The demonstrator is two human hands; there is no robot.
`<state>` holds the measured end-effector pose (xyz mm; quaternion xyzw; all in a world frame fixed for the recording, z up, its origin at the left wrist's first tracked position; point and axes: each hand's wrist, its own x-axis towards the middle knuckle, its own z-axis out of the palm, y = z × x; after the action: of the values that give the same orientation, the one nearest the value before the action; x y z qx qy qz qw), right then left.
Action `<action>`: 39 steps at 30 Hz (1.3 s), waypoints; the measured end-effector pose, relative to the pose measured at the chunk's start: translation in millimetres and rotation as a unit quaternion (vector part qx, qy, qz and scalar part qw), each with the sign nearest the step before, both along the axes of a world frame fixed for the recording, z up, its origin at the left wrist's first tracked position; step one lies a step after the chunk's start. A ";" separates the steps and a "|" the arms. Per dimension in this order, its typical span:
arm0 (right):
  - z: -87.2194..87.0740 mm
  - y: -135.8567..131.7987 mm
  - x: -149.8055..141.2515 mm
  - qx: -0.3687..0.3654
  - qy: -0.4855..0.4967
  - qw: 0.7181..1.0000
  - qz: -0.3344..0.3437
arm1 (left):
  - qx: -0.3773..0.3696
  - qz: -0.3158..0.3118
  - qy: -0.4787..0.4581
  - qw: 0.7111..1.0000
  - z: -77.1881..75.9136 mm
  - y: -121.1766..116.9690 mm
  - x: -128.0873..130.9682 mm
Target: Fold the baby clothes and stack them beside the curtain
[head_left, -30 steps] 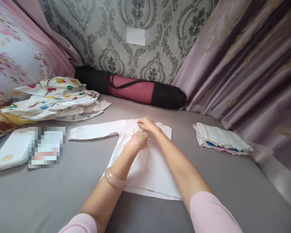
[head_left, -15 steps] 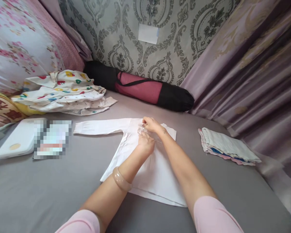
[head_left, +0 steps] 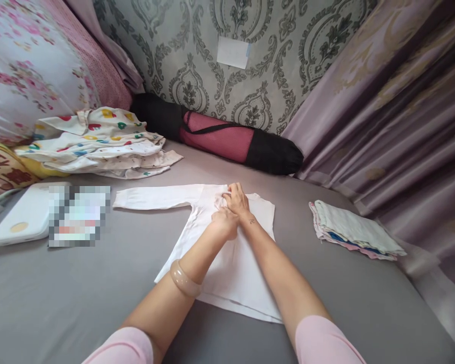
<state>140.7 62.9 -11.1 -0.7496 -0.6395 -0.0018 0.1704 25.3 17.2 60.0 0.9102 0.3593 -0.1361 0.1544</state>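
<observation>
A white long-sleeved shirt (head_left: pixel 258 273) lies on the grey bed sheet, one sleeve stretched out to the left. Its other sleeve is not seen stretched out to the right. My left hand (head_left: pixel 224 223), below a pale bangle at the wrist, is closed on the cloth of the upper chest, with fingers curled under. Just above and right of it, near the neckline, my right hand (head_left: pixel 238 200) pinches the same shirt. The two hands touch or nearly touch, and the cloth between them is rumpled. What exactly lies under the fingertips is partly hidden.
To the right lies a folded stack of cloths (head_left: pixel 356 230). Patterned clothes (head_left: pixel 102 146) are heaped at back left, in front of a floral cushion. A black and pink roll bag (head_left: pixel 220 136) lies along the wall. A white flat device (head_left: pixel 26 217) rests at left beside a blurred item.
My right hand has turned more upright, its wrist shifting left, closer to the left hand. The left hand's fingers, flatter before, are now curled in. The shirt stays about where it was.
</observation>
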 end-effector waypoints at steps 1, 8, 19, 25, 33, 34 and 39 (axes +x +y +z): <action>1.9 -1.2 -1.2 -0.009 0.002 1.000 -0.006 | -0.005 -0.008 0.000 1.000 1.0 2.1 -1.8; 4.0 -15.9 -4.5 -0.037 0.025 0.998 0.035 | -0.048 -0.024 -0.008 0.999 13.2 11.4 -14.9; -4.0 -32.8 -11.1 -0.036 0.029 0.998 0.048 | -0.082 -0.029 0.014 0.996 22.3 29.5 -35.2; -3.7 -32.4 -15.7 -0.087 -0.017 0.993 0.076 | -0.057 -0.012 0.012 0.998 25.8 37.5 -45.8; -5.1 -28.1 -16.4 -0.151 0.024 0.985 0.085 | -0.003 0.033 -0.033 0.999 20.7 47.7 -58.0; -4.9 -27.1 -15.8 -0.151 0.030 0.984 0.087 | 0.003 0.031 -0.047 0.998 21.5 47.8 -58.0; 8.1 -24.7 -3.4 -0.142 0.122 0.979 0.082 | -0.012 0.031 -0.072 0.997 39.6 43.9 -65.5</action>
<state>137.3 38.2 -3.0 -0.7054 -0.6673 0.1948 0.1385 -40.2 61.0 99.6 0.9040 0.3738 -0.0698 0.1953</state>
